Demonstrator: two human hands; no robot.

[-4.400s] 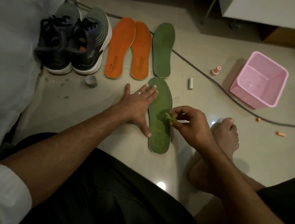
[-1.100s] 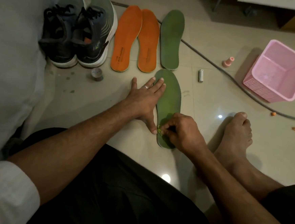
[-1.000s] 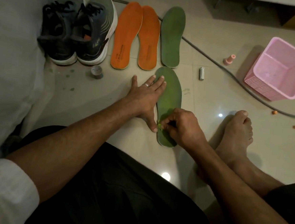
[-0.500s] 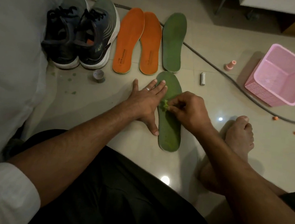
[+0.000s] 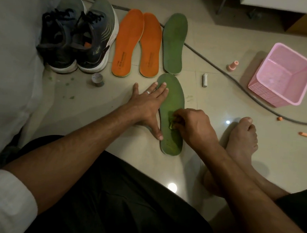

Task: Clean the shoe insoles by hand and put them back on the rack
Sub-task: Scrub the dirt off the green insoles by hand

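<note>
A green insole lies flat on the tiled floor in front of me. My left hand presses it down along its left edge with straight, spread fingers. My right hand has its fingers curled round a small green scrap and holds it against the middle of the insole. Beyond it lie a second green insole and two orange insoles, side by side.
A pair of dark sneakers stands at the far left beside white fabric. A pink basket sits at the right, with a grey cable running past it. A battery, a small jar, a pink cap and my bare foot lie nearby.
My right hand has slid the green scrap back down from the insole's upper part to its middle. My left hand has stayed pressed on the insole's left edge.
</note>
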